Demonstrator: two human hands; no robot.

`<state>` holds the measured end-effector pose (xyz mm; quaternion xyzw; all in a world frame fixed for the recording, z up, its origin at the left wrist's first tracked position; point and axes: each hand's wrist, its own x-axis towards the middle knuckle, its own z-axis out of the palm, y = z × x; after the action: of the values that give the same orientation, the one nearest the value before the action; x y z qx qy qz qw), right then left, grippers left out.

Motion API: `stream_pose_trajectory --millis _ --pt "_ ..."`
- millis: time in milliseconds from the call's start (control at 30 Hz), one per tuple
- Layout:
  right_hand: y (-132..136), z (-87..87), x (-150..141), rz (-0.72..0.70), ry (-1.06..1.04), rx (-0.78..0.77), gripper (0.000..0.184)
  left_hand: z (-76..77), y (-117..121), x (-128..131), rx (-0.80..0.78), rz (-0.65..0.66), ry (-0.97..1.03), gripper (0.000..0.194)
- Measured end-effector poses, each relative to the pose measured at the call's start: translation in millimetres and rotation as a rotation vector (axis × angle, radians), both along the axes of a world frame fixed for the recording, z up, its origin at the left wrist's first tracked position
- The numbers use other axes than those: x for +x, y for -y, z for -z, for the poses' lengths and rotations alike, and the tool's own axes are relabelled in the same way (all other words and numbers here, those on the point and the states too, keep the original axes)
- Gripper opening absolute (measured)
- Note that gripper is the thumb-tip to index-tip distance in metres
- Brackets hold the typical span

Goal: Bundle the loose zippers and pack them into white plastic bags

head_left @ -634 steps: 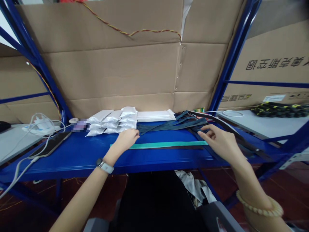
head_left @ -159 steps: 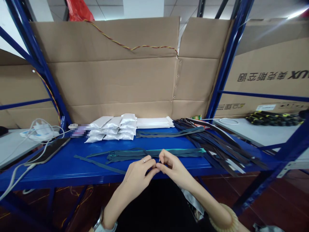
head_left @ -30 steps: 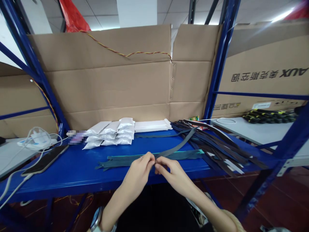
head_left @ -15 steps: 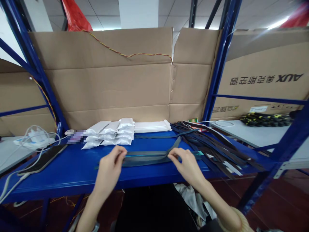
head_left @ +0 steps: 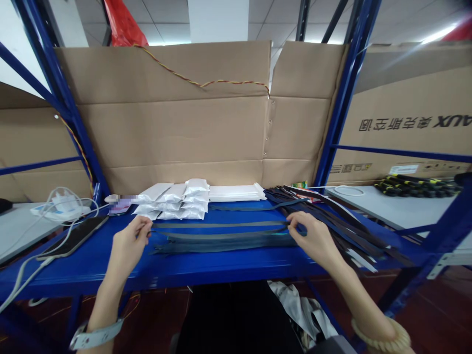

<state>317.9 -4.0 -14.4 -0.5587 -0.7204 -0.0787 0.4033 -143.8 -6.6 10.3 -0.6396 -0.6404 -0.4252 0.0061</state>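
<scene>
My left hand (head_left: 129, 242) and my right hand (head_left: 311, 239) pinch opposite ends of a long dark zipper (head_left: 221, 224), held taut and straight just above the blue steel shelf (head_left: 221, 273). More dark zippers (head_left: 221, 244) lie flat beneath it, with a teal edge showing near my right hand. To the right of that hand spreads a loose pile of dark zippers and strips (head_left: 332, 219). Another single zipper (head_left: 250, 207) lies along the back of the shelf.
Stacked white packets (head_left: 169, 202) and a flat white stack (head_left: 236, 192) stand at the back of the shelf. A phone (head_left: 73, 237) and white cables (head_left: 55, 206) lie at the left. Cardboard sheets (head_left: 165, 132) form the back, and blue uprights (head_left: 342, 108) frame the shelf.
My hands have moved apart from close together, and the zipper between them now runs straight and taut. The camera view has shifted slightly.
</scene>
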Motion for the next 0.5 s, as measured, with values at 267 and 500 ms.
stream_pose_trajectory --millis 267,500 --pt "-4 7.4 4 0.06 -0.062 -0.15 0.017 15.9 -60 -106 -0.163 -0.331 -0.437 0.035" --pt "-2 5.7 3 0.072 -0.081 -0.168 0.016 -1.8 -69 -173 -0.262 -0.482 -0.572 0.032"
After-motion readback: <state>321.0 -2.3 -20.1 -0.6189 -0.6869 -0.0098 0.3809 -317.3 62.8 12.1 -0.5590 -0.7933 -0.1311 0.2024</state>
